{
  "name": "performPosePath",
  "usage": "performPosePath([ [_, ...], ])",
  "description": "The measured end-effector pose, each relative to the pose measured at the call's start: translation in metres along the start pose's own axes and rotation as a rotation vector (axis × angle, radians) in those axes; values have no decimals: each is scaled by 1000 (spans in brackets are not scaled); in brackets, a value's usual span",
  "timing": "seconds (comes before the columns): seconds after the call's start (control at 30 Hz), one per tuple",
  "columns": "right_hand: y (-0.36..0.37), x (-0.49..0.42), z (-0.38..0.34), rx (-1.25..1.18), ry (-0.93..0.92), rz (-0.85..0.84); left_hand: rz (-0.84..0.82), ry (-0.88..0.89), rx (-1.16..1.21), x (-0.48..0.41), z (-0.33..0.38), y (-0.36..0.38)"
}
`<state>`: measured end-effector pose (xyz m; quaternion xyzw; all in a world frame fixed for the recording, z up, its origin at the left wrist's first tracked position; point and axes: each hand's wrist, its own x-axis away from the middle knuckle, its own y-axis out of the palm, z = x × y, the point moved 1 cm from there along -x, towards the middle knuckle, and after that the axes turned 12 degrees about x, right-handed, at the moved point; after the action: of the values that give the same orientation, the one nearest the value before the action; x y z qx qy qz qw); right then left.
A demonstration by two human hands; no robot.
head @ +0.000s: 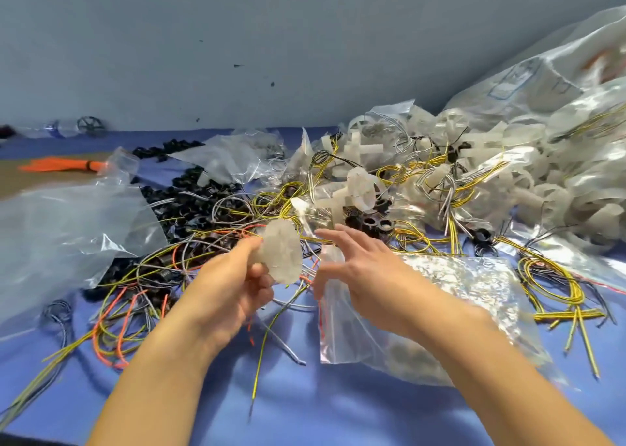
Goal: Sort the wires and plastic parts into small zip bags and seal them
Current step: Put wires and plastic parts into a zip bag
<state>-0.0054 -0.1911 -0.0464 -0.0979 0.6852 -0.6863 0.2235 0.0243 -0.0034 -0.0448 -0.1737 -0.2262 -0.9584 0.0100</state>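
My left hand (233, 283) grips a translucent white plastic part (281, 254) just above the blue table. My right hand (366, 272) hovers beside it with fingers spread and relaxed, holding nothing, over a small clear zip bag with a red seal line (342, 330). Loose yellow, orange and grey wires (135, 313) lie tangled under and around both hands. Black plastic rings (372, 223) and more white plastic parts (359, 188) are heaped just beyond my fingers.
A large heap of white parts in clear bags (508, 161) fills the right side. An empty clear bag (67, 228) lies at the left. An orange wire bundle (64, 166) sits far left. A grey wall (271, 38) closes the back.
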Motion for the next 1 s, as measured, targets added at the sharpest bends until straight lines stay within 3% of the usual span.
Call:
performPosePath([
  [0.2, -5, 5, 5, -180, 81, 313, -257, -158, -52, 10, -13, 8],
  [0.3, -5, 8, 6, -238, 109, 403, -260, -74, -280, 11, -21, 15],
  [0.5, -14, 16, 10, -365, 161, 582, -308, 122, -435, 10, -20, 26],
  [0.73, -29, 20, -4, -332, 155, 511, -588, 164, -590, 22, -22, 45],
  [0.87, -38, 20, -20, -266, 81, 393, -623, 129, -736, 24, -13, 46],
  [1.0, -40, 17, -31, -258, 70, 371, -666, 220, -765, 21, -13, 49],
])
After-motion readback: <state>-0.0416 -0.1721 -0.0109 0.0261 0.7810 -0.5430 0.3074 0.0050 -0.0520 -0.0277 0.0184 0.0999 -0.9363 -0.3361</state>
